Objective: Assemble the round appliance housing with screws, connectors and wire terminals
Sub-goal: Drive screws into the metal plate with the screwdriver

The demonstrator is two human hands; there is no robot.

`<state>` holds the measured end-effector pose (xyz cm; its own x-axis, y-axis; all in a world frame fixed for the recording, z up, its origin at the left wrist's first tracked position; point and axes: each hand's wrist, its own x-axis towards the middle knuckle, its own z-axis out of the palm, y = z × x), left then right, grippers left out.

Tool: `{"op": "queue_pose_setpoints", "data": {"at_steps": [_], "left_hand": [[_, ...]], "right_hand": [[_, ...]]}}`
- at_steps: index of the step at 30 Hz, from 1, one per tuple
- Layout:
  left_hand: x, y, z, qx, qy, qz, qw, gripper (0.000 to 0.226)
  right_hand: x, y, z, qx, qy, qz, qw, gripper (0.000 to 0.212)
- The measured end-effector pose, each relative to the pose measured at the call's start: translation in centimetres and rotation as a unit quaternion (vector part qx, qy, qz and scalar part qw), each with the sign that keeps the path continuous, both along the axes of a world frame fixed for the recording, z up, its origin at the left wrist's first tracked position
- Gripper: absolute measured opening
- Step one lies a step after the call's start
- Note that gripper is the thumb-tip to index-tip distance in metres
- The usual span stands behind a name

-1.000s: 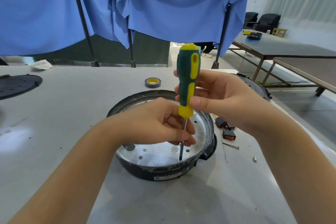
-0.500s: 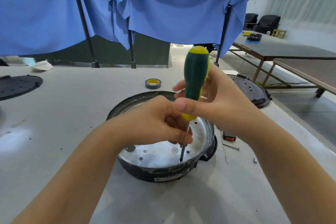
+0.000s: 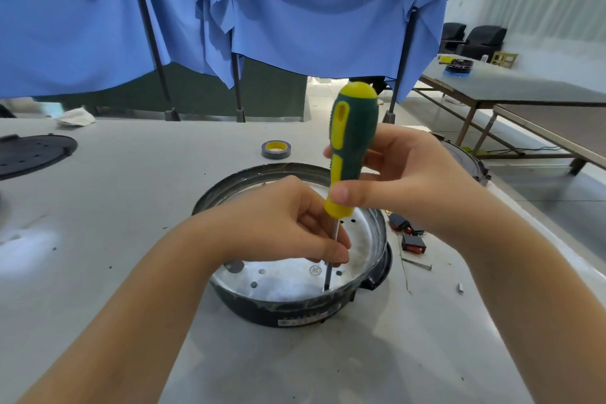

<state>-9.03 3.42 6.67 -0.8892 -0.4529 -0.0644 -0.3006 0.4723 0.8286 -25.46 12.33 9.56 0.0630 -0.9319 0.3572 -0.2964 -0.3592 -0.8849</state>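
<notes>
Our right hand (image 3: pixel 403 180) has turned the screwdriver (image 3: pixel 352 144) handle again. Left fingers (image 3: pixel 331 249) stay pinched on its shaft, so the screw in the housing (image 3: pixel 295 311) is likely seating.

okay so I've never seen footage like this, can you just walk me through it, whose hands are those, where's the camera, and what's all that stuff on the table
There is no machine here: a person works with bare hands, and one wide-angle camera worn on their head looks forward and down, so the arms reach in from below. The right hand grips the green and yellow handle of a screwdriver. The left hand pinches its thin metal shaft low down, guiding the tip onto the shiny metal plate inside the round black housing. That housing sits on a grey table. Around it lie a roll of tape, small red and black connectors, a loose screw and a black round cover at far left. Blue cloth hangs behind.
</notes>
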Motion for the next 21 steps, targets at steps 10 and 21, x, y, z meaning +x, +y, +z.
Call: {"op": "queue_pose_setpoints", "data": {"at_steps": [10, 21], "left_hand": [[-0.2, 0.0, -0.1, -0.031, 0.023, 0.018, 0.999, 0.014], [0.4, -0.4, 0.1, 0.040, -0.009, -0.014, 0.999, 0.013]], "right_hand": [[1.9, -0.6, -1.0, -0.070, 0.087, -0.145, 0.983, 0.043], [-0.5, -0.8, -0.6, 0.079, -0.142, 0.093, 0.982, 0.059]]}}
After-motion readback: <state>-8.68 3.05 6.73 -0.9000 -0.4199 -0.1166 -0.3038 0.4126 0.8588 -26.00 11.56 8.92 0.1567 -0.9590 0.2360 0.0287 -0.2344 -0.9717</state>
